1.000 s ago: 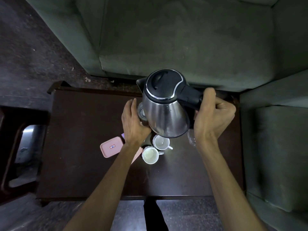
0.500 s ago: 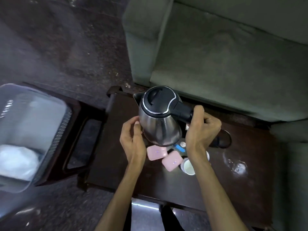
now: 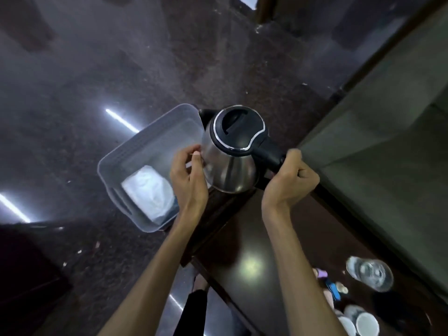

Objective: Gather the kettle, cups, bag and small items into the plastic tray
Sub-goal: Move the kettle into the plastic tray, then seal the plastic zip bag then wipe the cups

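A steel kettle with a black lid hangs in the air at the right edge of the clear plastic tray. My right hand grips its black handle. My left hand rests with its fingers against the kettle's left side. A white bag lies in the near part of the tray. White cups stand at the lower right on the dark table, with an upturned glass and small blue and purple items near them.
The tray sits on a low dark stand beside the table, over a dark speckled floor. A green sofa runs along the right, close to the kettle handle. My legs show below the table edge.
The kettle has travelled left from above the table to the tray's edge, both hands with it. The view has swung left, so the cups and small items now lie at the lower right.
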A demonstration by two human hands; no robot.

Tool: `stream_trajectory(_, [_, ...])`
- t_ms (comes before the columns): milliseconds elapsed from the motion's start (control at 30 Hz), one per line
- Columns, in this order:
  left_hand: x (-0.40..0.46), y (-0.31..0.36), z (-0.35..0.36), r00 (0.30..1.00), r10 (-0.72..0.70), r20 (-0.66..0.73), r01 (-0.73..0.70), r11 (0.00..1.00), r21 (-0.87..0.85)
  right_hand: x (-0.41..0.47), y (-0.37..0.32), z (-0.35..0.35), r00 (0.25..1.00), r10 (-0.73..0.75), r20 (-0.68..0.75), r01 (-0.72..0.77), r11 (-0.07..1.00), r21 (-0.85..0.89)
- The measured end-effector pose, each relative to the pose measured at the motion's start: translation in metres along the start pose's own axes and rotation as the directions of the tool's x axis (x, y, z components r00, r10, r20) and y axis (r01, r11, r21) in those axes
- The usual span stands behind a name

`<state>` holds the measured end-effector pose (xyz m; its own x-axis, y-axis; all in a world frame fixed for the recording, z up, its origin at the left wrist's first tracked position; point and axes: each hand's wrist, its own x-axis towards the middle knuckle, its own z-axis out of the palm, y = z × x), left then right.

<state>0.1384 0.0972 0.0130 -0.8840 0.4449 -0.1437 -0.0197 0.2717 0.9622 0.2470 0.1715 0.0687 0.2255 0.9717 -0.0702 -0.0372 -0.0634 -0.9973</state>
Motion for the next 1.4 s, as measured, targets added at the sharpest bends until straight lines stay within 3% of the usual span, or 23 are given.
stream_trajectory(200, [0.059, -0.022, -0.035, 0.998, -0.001, -0.056, 0.001, 1.000, -0.006, -0.009, 0.031, 0.080, 0.994, 0.011, 0.106, -0.012, 1.000, 0.007])
stream_trajectory(367, [0.072, -0.058, -0.074, 0.995, 0.029, -0.094, -0.010, 0.981, 0.195, -0.019, 0.068, 0.122, 0.988, 0.022, 0.150, -0.012, 0.998, -0.067])
stream_trajectory(533, [0.066, -0.088, -0.087, 0.979, -0.019, 0.203, -0.110, 0.788, 0.606, -0.008, 0.090, 0.130, 0.990, 0.003, 0.141, 0.007, 0.998, -0.070])
stream_trajectory(633, [0.063, -0.098, -0.082, 0.939, -0.099, 0.328, -0.193, 0.638, 0.746, -0.003, 0.097, 0.127, 0.983, 0.051, 0.174, -0.037, 0.996, -0.083])
stream_trajectory(767, [0.060, -0.102, -0.068, 0.953, -0.152, 0.263, -0.129, 0.581, 0.803, -0.006, 0.099, 0.111, 0.987, 0.036, 0.154, -0.006, 0.982, -0.190])
stream_trajectory(867, [0.057, -0.107, -0.060, 0.970, -0.177, 0.167, -0.071, 0.453, 0.889, -0.021, 0.103, 0.090, 0.998, -0.021, -0.063, 0.005, 0.970, -0.244])
stream_trajectory(933, [0.053, -0.112, -0.059, 0.979, -0.176, 0.102, -0.016, 0.432, 0.902, -0.040, 0.108, 0.072, 0.993, -0.007, -0.118, -0.032, 0.947, -0.319])
stream_trajectory(1067, [0.050, -0.119, -0.061, 0.984, -0.169, 0.058, 0.027, 0.460, 0.887, -0.080, 0.122, 0.048, 0.954, 0.277, 0.111, -0.189, 0.848, -0.496])
stream_trajectory(1133, [0.049, -0.115, -0.067, 0.992, -0.112, 0.052, 0.021, 0.573, 0.819, -0.093, 0.127, 0.044, 0.893, 0.386, 0.232, -0.195, 0.795, -0.574])
stream_trajectory(1233, [0.042, -0.097, -0.083, 0.999, 0.038, -0.018, -0.020, 0.800, 0.599, -0.101, 0.125, 0.045, 0.838, 0.456, 0.299, -0.208, 0.774, -0.598])
stream_trajectory(1300, [0.033, -0.079, -0.094, 0.986, 0.110, -0.122, -0.045, 0.893, 0.447, -0.099, 0.124, 0.045, 0.790, 0.516, 0.331, -0.246, 0.762, -0.599])
stream_trajectory(1400, [0.013, -0.046, -0.106, 0.976, 0.081, -0.200, -0.049, 0.986, 0.158, -0.093, 0.119, 0.041, 0.668, 0.638, 0.384, -0.374, 0.733, -0.568])
